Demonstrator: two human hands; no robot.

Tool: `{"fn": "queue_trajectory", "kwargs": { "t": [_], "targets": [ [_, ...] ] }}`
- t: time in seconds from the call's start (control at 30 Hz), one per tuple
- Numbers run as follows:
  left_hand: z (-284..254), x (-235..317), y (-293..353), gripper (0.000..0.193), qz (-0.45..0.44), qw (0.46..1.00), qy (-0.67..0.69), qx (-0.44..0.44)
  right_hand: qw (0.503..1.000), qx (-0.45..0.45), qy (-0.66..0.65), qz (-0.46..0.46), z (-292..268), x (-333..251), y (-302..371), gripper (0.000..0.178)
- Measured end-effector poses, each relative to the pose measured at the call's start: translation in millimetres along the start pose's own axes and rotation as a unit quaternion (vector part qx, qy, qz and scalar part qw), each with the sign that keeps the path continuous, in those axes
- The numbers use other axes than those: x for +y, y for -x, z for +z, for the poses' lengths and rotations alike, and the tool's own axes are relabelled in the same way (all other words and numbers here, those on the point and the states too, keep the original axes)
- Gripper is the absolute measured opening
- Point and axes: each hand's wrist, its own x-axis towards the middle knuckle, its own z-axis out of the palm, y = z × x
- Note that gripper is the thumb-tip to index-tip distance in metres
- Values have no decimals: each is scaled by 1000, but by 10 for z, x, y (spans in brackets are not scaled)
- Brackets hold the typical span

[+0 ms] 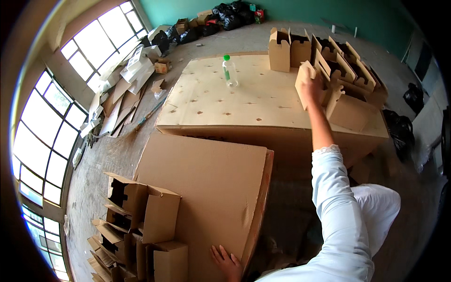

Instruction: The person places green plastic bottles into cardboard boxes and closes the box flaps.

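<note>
My right arm, in a white sleeve, stretches far across the patterned tabletop. At its end my right hand (311, 87) is closed on a small brown cardboard box (300, 89), at the front left of a cluster. Several similar open-topped boxes (350, 110) with notched flaps stand packed close beside it; two more (280, 54) stand just behind. My left hand (227, 263) lies with fingers spread on a large flat-topped cardboard carton (202, 164), holding nothing. Left of that hand, several more open small boxes (162, 214) are grouped on the carton's near left part.
A clear bottle with a green cap (230, 75) stands on the pale surface (197, 94). A broom (136, 129) and flattened cardboard (112, 110) lie on the floor at left, below windows. Black bags (230, 16) are heaped at the far wall; others (399, 131) sit at right.
</note>
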Motion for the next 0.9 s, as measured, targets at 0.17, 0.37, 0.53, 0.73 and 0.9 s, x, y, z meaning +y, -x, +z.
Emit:
{"fn": "queue_trajectory", "kwargs": {
  "t": [0.17,0.37,0.53,0.73,0.9],
  "targets": [
    [-18,52,-84,59,-1,999,-38,-23,962,-212,-116,129,537,1240,-272,65],
    [-195,135,-97,51,-9,997,-81,-17,991,-71,-103,47,926,1154,-5,36],
    [11,-30,-93,56,-32,998,24,-51,986,35,-162,26,305,1013,168,22],
    [-59,-28,-7,56,-34,999,13,-28,885,-87,-457,24,-687,542,907,24],
    [-14,-119,26,57,-11,998,64,22,812,-203,-547,38,-1743,-58,1780,29]
  ]
}}
